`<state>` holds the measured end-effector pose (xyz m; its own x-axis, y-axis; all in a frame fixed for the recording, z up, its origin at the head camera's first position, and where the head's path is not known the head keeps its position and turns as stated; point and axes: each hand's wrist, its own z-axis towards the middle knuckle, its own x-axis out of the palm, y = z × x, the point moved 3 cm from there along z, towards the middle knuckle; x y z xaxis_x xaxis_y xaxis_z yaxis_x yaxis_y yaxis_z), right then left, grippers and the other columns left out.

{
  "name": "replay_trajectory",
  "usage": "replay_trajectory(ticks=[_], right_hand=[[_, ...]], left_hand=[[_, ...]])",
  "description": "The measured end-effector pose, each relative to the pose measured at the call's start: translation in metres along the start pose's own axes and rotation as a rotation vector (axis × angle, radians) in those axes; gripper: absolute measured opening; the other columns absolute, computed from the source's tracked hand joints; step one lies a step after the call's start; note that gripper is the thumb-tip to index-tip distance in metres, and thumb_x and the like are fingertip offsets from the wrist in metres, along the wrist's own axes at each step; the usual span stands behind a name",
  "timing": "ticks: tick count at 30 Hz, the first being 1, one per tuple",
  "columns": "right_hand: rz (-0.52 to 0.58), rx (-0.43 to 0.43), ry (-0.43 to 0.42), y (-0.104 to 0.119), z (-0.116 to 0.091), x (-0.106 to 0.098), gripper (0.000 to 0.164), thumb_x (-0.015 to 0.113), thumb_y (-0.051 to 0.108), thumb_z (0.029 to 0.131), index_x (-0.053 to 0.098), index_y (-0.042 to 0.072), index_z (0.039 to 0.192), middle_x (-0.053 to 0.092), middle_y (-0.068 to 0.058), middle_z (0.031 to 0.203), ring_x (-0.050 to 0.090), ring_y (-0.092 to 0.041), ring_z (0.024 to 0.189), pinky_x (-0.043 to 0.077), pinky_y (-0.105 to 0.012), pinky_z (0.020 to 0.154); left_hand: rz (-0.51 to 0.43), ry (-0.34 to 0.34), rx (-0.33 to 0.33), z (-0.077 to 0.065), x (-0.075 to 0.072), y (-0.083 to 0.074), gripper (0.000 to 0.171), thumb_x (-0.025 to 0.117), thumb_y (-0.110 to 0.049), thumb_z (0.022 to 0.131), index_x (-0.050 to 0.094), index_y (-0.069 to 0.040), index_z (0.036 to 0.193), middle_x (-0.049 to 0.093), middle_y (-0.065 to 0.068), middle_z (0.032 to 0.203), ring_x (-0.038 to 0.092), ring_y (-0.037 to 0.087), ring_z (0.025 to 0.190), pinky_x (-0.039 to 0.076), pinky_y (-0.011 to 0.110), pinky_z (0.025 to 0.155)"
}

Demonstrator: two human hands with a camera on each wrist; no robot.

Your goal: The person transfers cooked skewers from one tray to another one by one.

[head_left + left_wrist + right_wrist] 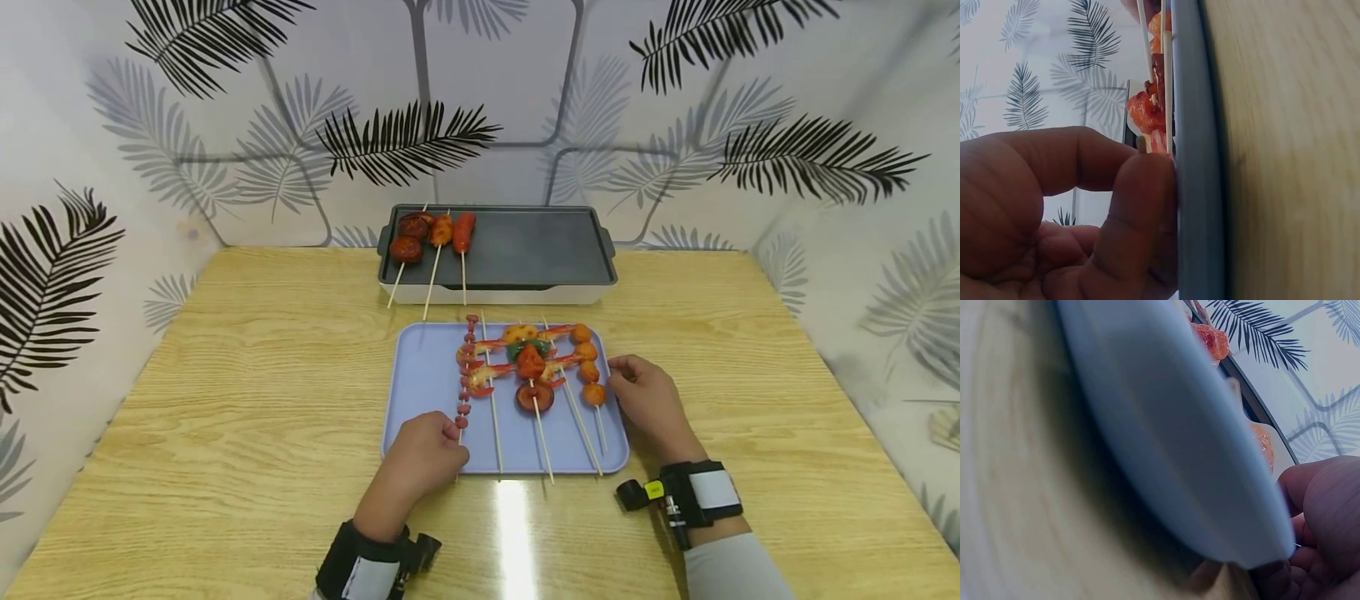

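Observation:
My left hand [423, 454] pinches the stick of a skewer with small red pieces [464, 397], which lies along the left part of the lilac tray [420, 367]. In the left wrist view, the stick's end [1142, 144] pokes up between thumb and index finger. My right hand [651, 404] grips the tray's right rim; in the right wrist view, fingers reach under the edge. Also on the tray are shrimp skewers [483, 377], a skewer with a mushroom slice, red chunk and green piece [530, 362], and a skewer of orange balls [592, 394].
Behind the tray stands a dark grill pan [536, 242] on a white base. At its left lie a brown-piece skewer [406, 249], an orange-red skewer [441, 231] and a sausage skewer [463, 233], sticks overhanging the front. All stand on a wooden table [285, 358] against a leaf-patterned backdrop.

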<state>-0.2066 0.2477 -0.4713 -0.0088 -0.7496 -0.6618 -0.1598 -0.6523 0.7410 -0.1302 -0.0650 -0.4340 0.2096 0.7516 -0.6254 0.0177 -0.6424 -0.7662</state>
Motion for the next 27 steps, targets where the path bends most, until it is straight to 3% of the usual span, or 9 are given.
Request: replay_trajectory(ticks=[13, 20, 27], right_hand=[[0.003, 0.0, 0.011, 0.0022, -0.001, -0.0027, 0.037, 0.051, 0.021, 0.099, 0.06, 0.0, 0.128, 0.062, -0.015, 0.107, 0.056, -0.027, 0.09, 0.048, -0.031, 0.07], [0.002, -0.009, 0.01, 0.0023, -0.0008, -0.0027, 0.037, 0.051, 0.02, 0.099, 0.06, 0.0, 0.128, 0.062, -0.015, 0.108, 0.057, -0.027, 0.09, 0.048, -0.031, 0.07], [0.005, -0.006, 0.005, 0.0016, -0.0014, -0.0026, 0.036, 0.051, 0.02, 0.098, 0.06, 0.0, 0.128, 0.062, -0.016, 0.109, 0.057, -0.027, 0.091, 0.049, -0.031, 0.071]], left_hand=[[0.076, -0.003, -0.019, 0.0019, 0.0007, 0.0005, 0.008, 0.069, -0.008, 0.075, 0.062, -0.009, 0.071, 0.056, 0.0, 0.068, 0.049, 0.017, 0.061, 0.038, 0.029, 0.053], [0.119, 0.013, 0.025, 0.0016, -0.0004, 0.0033, 0.013, 0.071, -0.008, 0.075, 0.061, -0.01, 0.067, 0.053, -0.002, 0.063, 0.047, 0.016, 0.058, 0.036, 0.028, 0.051], [0.1, 0.039, 0.017, 0.0024, 0.0011, 0.0064, 0.022, 0.073, -0.016, 0.081, 0.061, -0.011, 0.063, 0.053, -0.003, 0.06, 0.048, 0.015, 0.058, 0.037, 0.028, 0.053]])
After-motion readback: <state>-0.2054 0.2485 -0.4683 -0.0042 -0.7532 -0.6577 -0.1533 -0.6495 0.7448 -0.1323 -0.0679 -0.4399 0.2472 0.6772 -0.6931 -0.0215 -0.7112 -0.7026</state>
